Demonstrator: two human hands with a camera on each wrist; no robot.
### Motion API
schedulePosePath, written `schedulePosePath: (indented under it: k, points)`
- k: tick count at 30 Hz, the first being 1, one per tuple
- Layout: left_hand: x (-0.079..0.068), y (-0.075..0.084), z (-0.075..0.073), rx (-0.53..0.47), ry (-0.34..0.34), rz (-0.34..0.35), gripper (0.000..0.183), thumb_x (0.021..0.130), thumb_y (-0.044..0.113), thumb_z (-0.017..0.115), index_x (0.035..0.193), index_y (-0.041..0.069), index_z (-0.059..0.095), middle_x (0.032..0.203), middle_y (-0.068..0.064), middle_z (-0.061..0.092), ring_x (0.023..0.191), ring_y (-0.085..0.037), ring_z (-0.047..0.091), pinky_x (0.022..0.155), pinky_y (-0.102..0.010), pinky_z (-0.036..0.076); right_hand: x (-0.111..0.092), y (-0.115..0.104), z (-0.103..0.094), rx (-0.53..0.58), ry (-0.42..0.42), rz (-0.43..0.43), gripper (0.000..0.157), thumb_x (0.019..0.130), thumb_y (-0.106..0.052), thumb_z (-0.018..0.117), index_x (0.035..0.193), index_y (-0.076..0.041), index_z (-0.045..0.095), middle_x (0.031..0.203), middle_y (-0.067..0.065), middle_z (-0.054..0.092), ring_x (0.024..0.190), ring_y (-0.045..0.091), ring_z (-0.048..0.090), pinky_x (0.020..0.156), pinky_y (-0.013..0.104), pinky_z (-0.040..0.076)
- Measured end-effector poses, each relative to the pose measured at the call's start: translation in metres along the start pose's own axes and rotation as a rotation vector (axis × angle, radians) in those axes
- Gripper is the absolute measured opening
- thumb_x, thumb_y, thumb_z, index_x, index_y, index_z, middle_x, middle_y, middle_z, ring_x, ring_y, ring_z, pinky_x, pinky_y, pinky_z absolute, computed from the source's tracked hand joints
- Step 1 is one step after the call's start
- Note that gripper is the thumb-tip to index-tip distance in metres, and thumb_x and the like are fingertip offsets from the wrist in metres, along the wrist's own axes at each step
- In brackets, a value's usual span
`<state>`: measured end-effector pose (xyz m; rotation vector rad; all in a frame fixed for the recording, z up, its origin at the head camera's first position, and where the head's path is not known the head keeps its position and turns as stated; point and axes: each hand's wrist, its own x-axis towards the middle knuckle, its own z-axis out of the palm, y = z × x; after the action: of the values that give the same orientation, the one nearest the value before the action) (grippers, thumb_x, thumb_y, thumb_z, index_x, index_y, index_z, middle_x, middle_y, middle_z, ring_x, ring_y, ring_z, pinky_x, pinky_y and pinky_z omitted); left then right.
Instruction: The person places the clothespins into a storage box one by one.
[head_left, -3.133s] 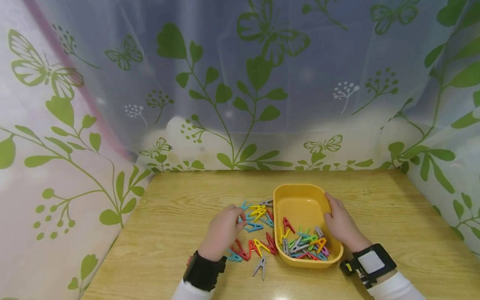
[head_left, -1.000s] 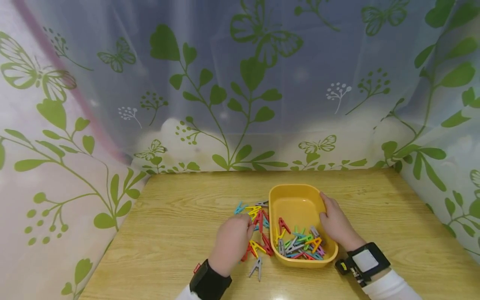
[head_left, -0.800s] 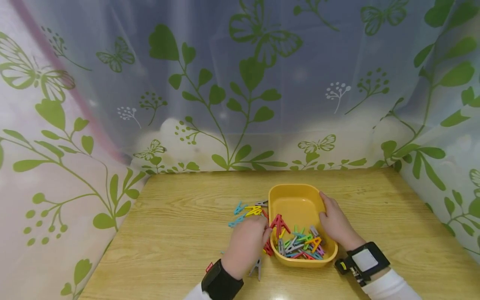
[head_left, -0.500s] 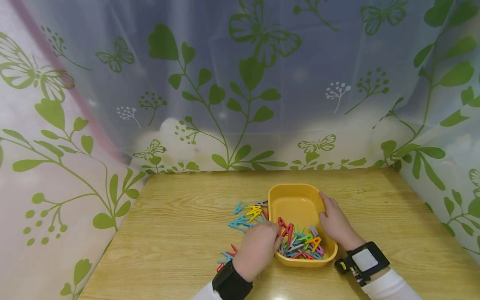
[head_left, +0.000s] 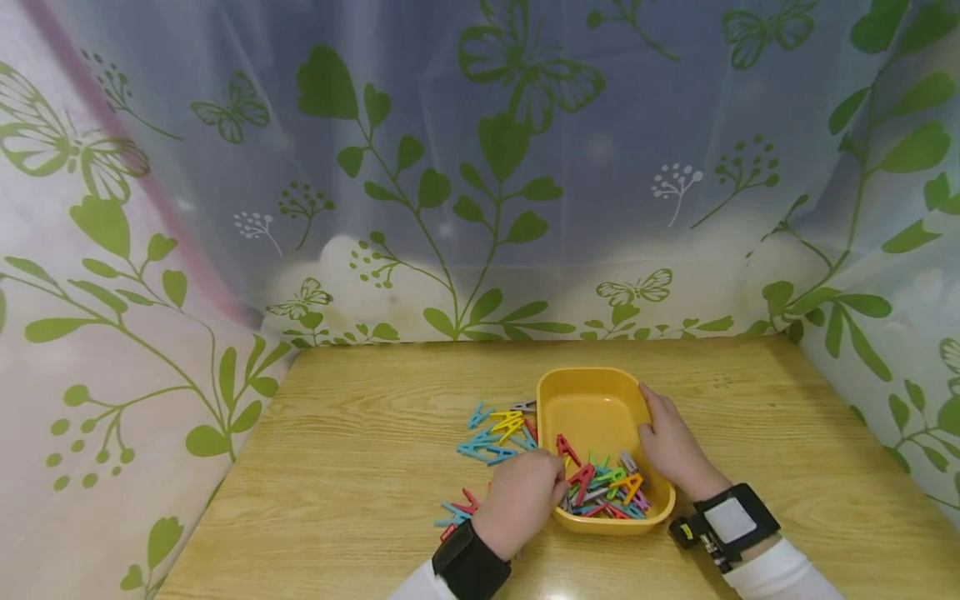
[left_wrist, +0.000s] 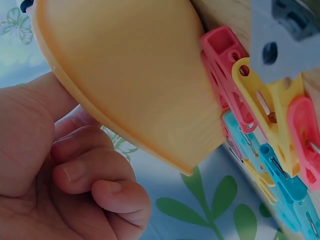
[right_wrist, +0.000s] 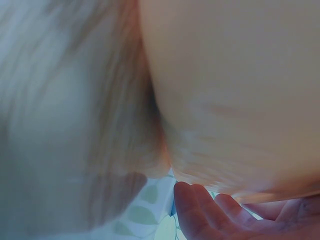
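A yellow plastic bin (head_left: 592,408) stands on the table, with many-coloured clothespins (head_left: 607,492) heaped in its near half. My left hand (head_left: 517,500) reaches over the bin's left rim, fingertips beside a red clothespin (head_left: 581,482) on the heap. In the left wrist view, the thumb and index finger pass behind the bin wall (left_wrist: 125,90), which hides their tips; the other fingers (left_wrist: 95,170) are curled outside. I cannot tell whether this hand still holds the red clothespin. My right hand (head_left: 678,442) grips the right rim, thumb on top and fingers (right_wrist: 200,205) along the outer wall.
Left of the bin lie loose clothespins: blue (head_left: 480,446), yellow (head_left: 508,423), grey (head_left: 523,407) and red. More red and blue ones (head_left: 459,512) lie partly behind the left wrist. A patterned curtain (head_left: 465,208) borders the wooden table (head_left: 360,467).
My left hand picked a red clothespin from the loose ones and carried it right, over the rim. The red clothespin now sits lower, on the heap. My right hand has stayed at the rim.
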<state>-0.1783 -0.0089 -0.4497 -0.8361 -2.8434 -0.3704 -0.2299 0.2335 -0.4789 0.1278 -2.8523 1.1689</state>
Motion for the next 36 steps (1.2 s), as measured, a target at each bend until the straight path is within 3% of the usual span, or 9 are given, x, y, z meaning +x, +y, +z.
schedulePosePath:
  k: [7, 14, 19, 24, 30, 36]
  points:
    - [0.001, 0.001, -0.001, -0.002, -0.022, -0.012, 0.024, 0.093, 0.026, 0.079, 0.075, 0.018, 0.066, 0.071, 0.007, 0.060, 0.060, -0.005, 0.053, 0.051, -0.020, 0.035, -0.001, -0.001, -0.001, 0.005, -0.001, 0.000, 0.060, 0.102, 0.000, 0.035, 0.157, 0.016, 0.016, 0.154, 0.042, 0.027, 0.141, 0.059, 0.034, 0.113, 0.066, 0.032]
    - [-0.001, -0.007, -0.004, -0.092, 0.001, -0.024, 0.020, 0.097, 0.030, 0.074, 0.083, 0.017, 0.068, 0.074, 0.008, 0.060, 0.059, -0.002, 0.044, 0.051, -0.018, 0.033, -0.001, -0.002, -0.001, -0.001, -0.009, 0.015, 0.060, 0.102, 0.000, 0.035, 0.157, 0.015, 0.015, 0.154, 0.042, 0.026, 0.141, 0.059, 0.034, 0.113, 0.066, 0.032]
    - [-0.005, -0.027, -0.017, -0.157, 0.076, -0.053, 0.015, 0.098, 0.025, 0.072, 0.087, 0.016, 0.068, 0.080, 0.005, 0.062, 0.060, -0.001, 0.044, 0.052, -0.017, 0.036, -0.001, -0.003, -0.001, -0.001, -0.005, 0.017, 0.060, 0.102, 0.000, 0.035, 0.157, 0.015, 0.016, 0.154, 0.042, 0.026, 0.142, 0.059, 0.033, 0.114, 0.066, 0.031]
    - [-0.015, -0.057, -0.030, -0.163, 0.107, -0.137, 0.011, 0.097, 0.021, 0.073, 0.091, 0.014, 0.068, 0.083, 0.001, 0.065, 0.055, -0.004, 0.039, 0.050, -0.020, 0.033, 0.000, -0.004, -0.001, -0.005, -0.009, 0.017, 0.060, 0.102, 0.000, 0.035, 0.157, 0.015, 0.016, 0.154, 0.042, 0.026, 0.141, 0.059, 0.033, 0.113, 0.066, 0.032]
    - [-0.036, -0.087, -0.037, -0.154, 0.059, -0.209, 0.012, 0.096, 0.017, 0.074, 0.088, 0.014, 0.066, 0.083, 0.001, 0.062, 0.057, -0.008, 0.038, 0.053, -0.023, 0.031, -0.001, -0.003, 0.000, -0.003, -0.011, 0.020, 0.060, 0.103, 0.000, 0.035, 0.158, 0.014, 0.015, 0.155, 0.042, 0.026, 0.141, 0.059, 0.035, 0.112, 0.065, 0.033]
    - [-0.053, -0.100, -0.034, -0.157, -0.037, -0.236, 0.017, 0.092, 0.012, 0.077, 0.081, 0.014, 0.065, 0.079, 0.002, 0.060, 0.060, -0.009, 0.041, 0.056, -0.025, 0.034, -0.001, -0.002, -0.002, -0.003, -0.008, -0.018, 0.059, 0.102, 0.001, 0.037, 0.156, 0.017, 0.017, 0.153, 0.043, 0.028, 0.140, 0.059, 0.035, 0.112, 0.066, 0.033]
